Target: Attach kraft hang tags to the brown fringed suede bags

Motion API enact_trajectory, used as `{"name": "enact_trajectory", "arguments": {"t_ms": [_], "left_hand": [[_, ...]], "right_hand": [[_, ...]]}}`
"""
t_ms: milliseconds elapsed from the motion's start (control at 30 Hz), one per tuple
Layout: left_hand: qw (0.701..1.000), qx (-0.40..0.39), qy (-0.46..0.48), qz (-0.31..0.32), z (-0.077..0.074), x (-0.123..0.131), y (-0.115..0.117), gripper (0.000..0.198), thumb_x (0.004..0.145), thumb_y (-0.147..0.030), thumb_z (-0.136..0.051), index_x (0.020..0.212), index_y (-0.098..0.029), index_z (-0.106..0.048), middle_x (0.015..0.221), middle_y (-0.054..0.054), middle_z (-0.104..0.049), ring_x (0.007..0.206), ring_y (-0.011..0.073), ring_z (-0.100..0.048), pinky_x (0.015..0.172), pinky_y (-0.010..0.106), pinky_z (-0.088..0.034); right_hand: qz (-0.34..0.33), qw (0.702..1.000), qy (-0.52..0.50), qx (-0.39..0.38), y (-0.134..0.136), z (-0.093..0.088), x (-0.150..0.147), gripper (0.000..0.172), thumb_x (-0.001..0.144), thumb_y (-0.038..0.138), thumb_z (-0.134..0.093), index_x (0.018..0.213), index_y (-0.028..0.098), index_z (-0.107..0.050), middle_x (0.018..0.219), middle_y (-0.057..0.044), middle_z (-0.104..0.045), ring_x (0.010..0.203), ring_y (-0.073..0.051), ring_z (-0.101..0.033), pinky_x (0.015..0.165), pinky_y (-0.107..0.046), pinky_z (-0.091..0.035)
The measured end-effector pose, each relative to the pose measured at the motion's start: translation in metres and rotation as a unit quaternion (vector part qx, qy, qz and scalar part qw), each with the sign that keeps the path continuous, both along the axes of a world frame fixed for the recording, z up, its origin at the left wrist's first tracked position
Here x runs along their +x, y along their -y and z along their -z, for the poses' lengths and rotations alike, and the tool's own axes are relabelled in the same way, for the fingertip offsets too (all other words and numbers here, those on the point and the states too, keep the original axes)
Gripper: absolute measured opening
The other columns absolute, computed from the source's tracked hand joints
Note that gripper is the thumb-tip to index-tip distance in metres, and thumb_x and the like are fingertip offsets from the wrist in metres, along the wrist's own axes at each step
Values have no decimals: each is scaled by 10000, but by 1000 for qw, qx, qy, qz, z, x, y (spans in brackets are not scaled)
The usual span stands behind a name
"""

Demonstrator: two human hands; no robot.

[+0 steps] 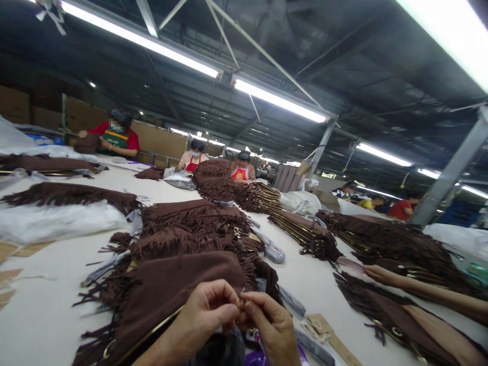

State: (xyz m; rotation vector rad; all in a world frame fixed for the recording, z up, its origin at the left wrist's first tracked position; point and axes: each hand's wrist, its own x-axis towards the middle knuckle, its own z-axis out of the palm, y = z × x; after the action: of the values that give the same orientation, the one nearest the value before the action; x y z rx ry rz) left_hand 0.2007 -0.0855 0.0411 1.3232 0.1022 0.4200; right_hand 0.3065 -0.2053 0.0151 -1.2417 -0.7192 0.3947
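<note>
My left hand and my right hand meet at the front middle of the table, thumbs and forefingers pinched together. Between the fingertips is something small and thin, too small to name. Under and behind my left hand lies a dark brown fringed bag with a gold zip along its near edge. More fringed bags are piled just beyond it. To the right of my hands are a tan card tag with pale string and a grey plastic-wrapped strip.
At right, a co-worker's hand holds a pinkish brush-like thing over another fringed bag. Stacks of gold-zipped brown bags and white plastic wrapping lie on the white table. Several people work farther back.
</note>
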Motion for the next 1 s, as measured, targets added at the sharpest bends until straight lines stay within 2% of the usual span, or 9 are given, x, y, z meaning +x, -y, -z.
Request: {"name": "enact_trajectory", "arguments": {"t_ms": [167,300,400,533,700,867,933,1000], "left_hand": [[999,6,-26,-44,3,0,6,178,663,-290,-642,759,-157,-573,590,-11,-625,491,113,-549,481,205,-422],[989,110,-21,-95,4,-2,10,161,746,-293,-593,682,-146,-600,571,-18,-580,496,95,-484,493,196,-377],[969,204,-1,-139,3,-3,11,188,790,-271,-577,651,-147,-600,621,-1,-595,594,120,-515,573,206,-401],[950,272,-11,-154,1,-4,12,168,783,-213,-541,627,-154,-563,607,-3,-572,597,126,-503,569,211,-375],[942,290,-12,-166,3,-4,12,149,763,-179,-505,615,-165,-515,579,-22,-517,557,110,-455,528,203,-328],[944,288,-17,-159,6,-3,11,157,774,-179,-505,617,-168,-513,588,-14,-553,558,114,-484,530,202,-342],[940,299,-17,-161,7,-2,11,161,779,-175,-500,618,-170,-512,590,-8,-571,559,119,-501,536,204,-350],[932,318,-13,-173,9,-2,13,162,775,-166,-494,614,-173,-505,588,-5,-577,558,121,-511,539,206,-353]], "right_hand": [[10,1000,0,9,1,-5,-6,325,698,493,-799,745,180,-723,639,-19,-699,521,-142,-630,509,-225,-543],[9,1000,18,2,3,-4,-5,331,721,506,-773,745,180,-719,634,-15,-684,530,-151,-628,527,-247,-546],[12,1000,23,-8,4,-3,-6,343,729,525,-756,739,185,-718,610,-11,-670,520,-151,-612,524,-253,-541],[5,999,28,-22,4,0,-7,323,738,513,-751,751,192,-718,608,-14,-680,532,-162,-621,529,-255,-536],[-5,999,36,-20,3,6,-6,293,757,482,-746,747,191,-715,623,-11,-684,549,-155,-625,537,-241,-523],[-39,995,84,-38,3,13,1,250,836,450,-672,787,206,-704,624,3,-671,561,-145,-617,560,-226,-510],[-24,990,132,-48,3,15,2,236,860,423,-642,784,207,-698,627,4,-658,570,-145,-608,559,-219,-496],[26,981,186,-50,1,18,0,223,872,390,-619,766,208,-693,623,10,-632,568,-137,-584,553,-207,-470]]}}
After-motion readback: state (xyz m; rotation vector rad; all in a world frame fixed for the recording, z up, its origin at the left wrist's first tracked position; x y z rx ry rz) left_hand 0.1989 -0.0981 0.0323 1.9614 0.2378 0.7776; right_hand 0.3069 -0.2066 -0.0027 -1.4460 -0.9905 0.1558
